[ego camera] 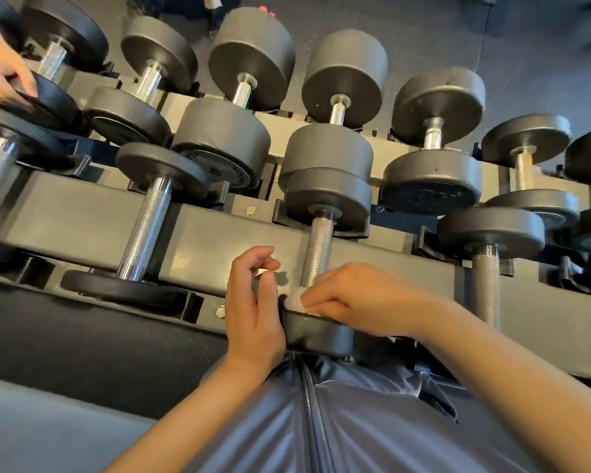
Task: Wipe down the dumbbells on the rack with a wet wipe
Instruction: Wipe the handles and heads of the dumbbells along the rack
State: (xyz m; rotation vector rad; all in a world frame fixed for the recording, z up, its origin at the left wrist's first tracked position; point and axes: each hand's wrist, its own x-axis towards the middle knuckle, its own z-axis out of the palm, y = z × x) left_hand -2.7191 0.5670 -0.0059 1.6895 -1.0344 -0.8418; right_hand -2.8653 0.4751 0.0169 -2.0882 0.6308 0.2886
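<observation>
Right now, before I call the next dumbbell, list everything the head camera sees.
Round black rubber-headed dumbbells with knurled steel handles: over a dozen, across both rack tiers.
Grey steel rack: one, spanning the frame.
White wet wipe: one, on the near head of the centre dumbbell.
Dark rubber floor: beyond the rack.
Another person's hand: one, top left, on a dumbbell head.
Grey zipped jacket: bottom centre.
Left hand: beside that head.
Right hand: pressing the wipe.

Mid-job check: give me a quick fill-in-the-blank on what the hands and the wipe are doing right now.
1. The right hand presses the white ____ onto the nearest dumbbell.
2. The left hand holds ____.
3. The wipe sits where the knurled ____ meets the near weight head.
4. Another person's hand touches a dumbbell at the far ____.

Missing: wet wipe; nothing; handle; left
</observation>
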